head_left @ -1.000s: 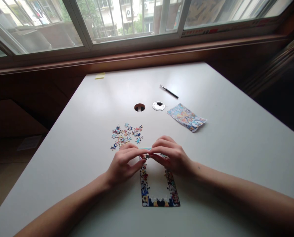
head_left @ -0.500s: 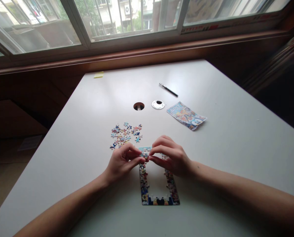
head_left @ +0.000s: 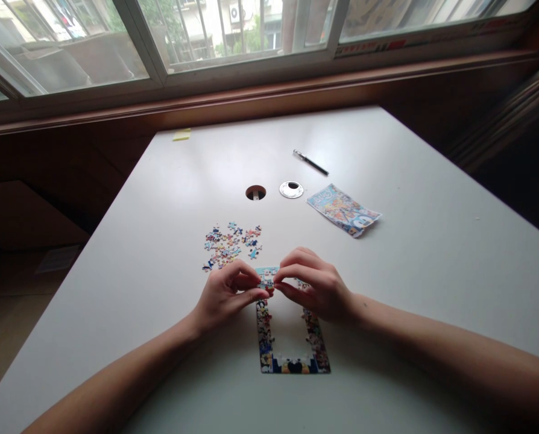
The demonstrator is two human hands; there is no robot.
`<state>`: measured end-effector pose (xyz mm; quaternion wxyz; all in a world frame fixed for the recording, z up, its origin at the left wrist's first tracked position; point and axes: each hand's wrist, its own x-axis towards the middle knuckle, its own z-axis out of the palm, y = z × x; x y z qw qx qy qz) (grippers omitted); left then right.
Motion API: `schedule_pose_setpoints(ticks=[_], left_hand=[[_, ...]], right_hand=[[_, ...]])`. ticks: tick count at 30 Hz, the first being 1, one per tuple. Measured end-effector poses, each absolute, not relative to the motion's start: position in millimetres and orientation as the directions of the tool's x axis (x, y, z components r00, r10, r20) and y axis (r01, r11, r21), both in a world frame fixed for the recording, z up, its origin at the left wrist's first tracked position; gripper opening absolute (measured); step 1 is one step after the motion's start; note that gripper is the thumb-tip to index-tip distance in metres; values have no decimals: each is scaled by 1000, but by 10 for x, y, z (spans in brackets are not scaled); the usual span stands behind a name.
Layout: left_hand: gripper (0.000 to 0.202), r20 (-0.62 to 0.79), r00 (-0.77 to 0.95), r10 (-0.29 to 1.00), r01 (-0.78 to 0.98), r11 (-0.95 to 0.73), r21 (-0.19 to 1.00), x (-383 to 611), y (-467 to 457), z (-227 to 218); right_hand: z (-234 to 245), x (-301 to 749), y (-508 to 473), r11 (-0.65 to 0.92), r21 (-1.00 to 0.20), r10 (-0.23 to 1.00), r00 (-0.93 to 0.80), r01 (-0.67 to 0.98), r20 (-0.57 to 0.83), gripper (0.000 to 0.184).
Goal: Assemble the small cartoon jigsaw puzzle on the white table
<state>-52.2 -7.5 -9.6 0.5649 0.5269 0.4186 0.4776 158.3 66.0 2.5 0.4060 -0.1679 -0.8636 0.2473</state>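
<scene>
Your puzzle piece (head_left: 268, 289) now shows more colour
Your left hand (head_left: 222, 296) pinches it near the puzzle border (head_left: 264, 334); your right hand (head_left: 321, 284), nearly closed, meets its edge, grip unclear

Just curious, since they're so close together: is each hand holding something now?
Left hand: closed, pinching a puzzle piece.
Right hand: at the same piece; whether its grip is closed cannot be told.

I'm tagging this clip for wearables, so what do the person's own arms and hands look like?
The left hand and right hand are bare: no gloves, watch or bracelet visible. The left forearm and right forearm show no sleeves. A small dark mark sits near the right wrist.
</scene>
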Motion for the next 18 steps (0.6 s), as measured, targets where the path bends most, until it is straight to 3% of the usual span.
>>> schedule_pose_setpoints(ticks=[6,10,12,14,16,18], left_hand=[[24,61,199,978,-59,-50,997,-517,-57,-70],[46,186,129,974,-33,-184,982,-516,-45,-62],[40,287,10,958,113,-286,952,-528,-49,-48],[21,382,-31,924,364,-345,865,-543,-58,-24],[14,447,51,893,559,-397,728,-552,-67,-3],[18,479,176,860,622,-475,623,-553,-72,-4]], right_hand=[[25,1580,652,815,-570,500,-622,104,602,6],[11,1606,665,807,-576,525,-610,134,593,6],[-2,1630,686,790,-575,573,-586,211,573,5],[-20,1653,711,763,-571,622,-584,303,521,5],[-41,1668,730,746,-562,640,-619,358,454,5],[-59,1673,739,745,-551,632,-661,376,404,4]])
